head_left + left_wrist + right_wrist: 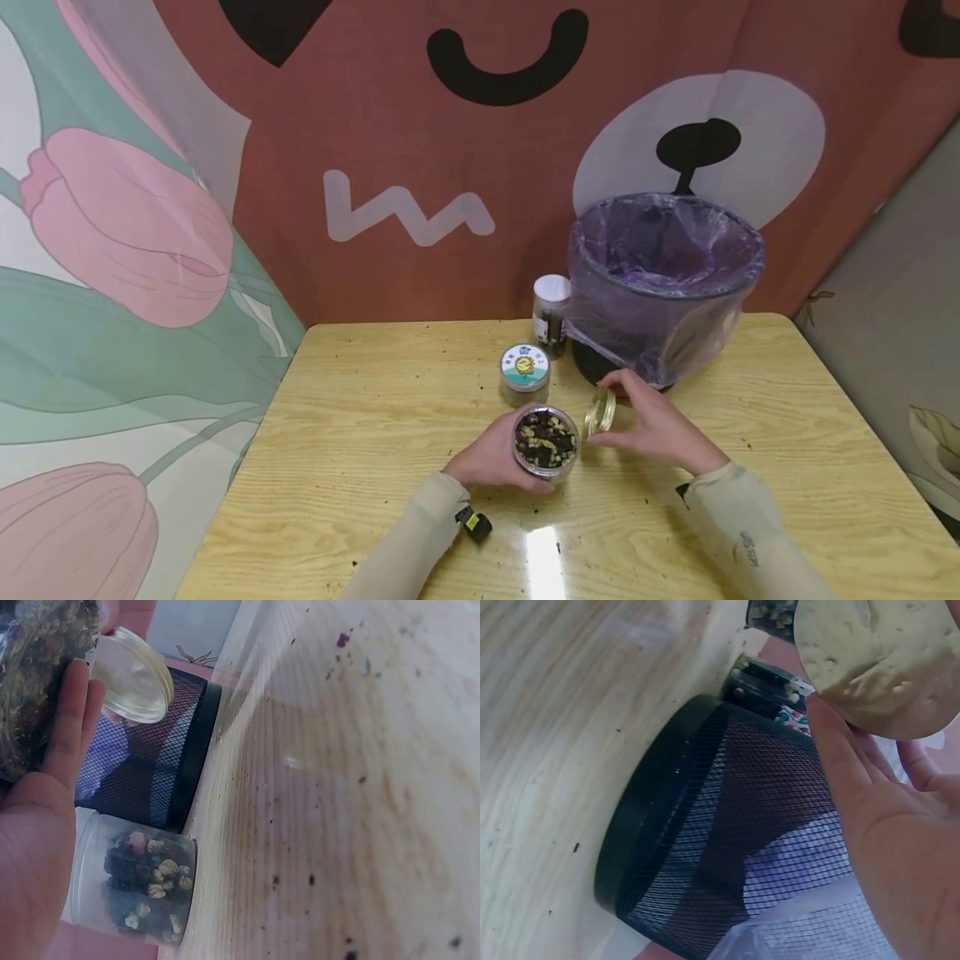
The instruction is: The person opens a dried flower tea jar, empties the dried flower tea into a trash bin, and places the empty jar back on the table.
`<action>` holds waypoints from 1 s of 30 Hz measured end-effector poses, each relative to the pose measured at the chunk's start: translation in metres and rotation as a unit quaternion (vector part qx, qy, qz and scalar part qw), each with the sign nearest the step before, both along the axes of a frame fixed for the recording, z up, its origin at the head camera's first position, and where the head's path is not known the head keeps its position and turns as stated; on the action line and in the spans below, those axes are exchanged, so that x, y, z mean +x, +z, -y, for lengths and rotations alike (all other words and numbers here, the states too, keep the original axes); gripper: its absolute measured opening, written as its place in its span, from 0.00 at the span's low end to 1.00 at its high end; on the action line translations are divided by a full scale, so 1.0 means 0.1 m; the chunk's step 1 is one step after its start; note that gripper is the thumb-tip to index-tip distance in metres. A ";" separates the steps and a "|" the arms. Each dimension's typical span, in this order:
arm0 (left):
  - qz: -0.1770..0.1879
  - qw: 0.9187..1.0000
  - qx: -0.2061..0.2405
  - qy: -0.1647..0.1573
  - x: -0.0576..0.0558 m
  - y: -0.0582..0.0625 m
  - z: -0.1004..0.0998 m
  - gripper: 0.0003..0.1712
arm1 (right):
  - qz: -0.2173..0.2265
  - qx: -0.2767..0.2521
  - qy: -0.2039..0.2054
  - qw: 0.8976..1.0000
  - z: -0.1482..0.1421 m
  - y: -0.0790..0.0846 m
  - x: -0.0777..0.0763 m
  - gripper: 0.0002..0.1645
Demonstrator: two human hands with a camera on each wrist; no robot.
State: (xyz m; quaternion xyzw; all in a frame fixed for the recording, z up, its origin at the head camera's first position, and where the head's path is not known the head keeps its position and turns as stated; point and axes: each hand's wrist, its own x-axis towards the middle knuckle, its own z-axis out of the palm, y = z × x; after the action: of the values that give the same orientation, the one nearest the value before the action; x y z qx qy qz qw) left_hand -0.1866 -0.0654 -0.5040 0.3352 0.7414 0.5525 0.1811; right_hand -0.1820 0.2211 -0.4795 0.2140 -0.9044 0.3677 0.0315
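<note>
My left hand grips a clear round jar from its left side; the jar's top is off and dried flowers and dark bits fill it. Just right of the jar, my right hand pinches a gold-coloured lid by its rim, tilted on edge. In the right wrist view the flat gold face of the lid shows. Behind the left hand stands a second jar with a printed label on its lid. The left wrist view shows dried flowers inside that standing jar.
A taller white-capped jar stands at the back beside a black mesh bin lined with a purple bag. Small dark crumbs lie scattered on the wooden table. A printed cloth hangs behind.
</note>
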 end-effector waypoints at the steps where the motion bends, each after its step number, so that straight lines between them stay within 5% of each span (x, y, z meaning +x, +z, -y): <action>1: 0.000 1.000 0.000 -0.001 0.00 0.00 0.00 0.54 | 0.007 0.000 -0.004 1.000 0.00 -0.02 0.00 0.46; 18: 0.004 1.000 0.010 -0.008 -0.01 -0.01 -0.04 0.54 | 0.025 0.053 -0.008 0.998 -0.10 -0.29 -0.07 0.40; 30: 0.015 1.000 0.009 -0.004 -0.01 -0.02 -0.04 0.55 | -0.010 0.134 0.011 0.991 -0.07 -0.35 -0.08 0.55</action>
State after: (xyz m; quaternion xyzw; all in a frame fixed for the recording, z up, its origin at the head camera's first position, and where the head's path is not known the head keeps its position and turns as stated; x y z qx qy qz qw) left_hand -0.1873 -0.0613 -0.5062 0.3314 0.7324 0.5631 0.1916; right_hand -0.1897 0.2278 -0.5142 0.2294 -0.9429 0.2413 0.0072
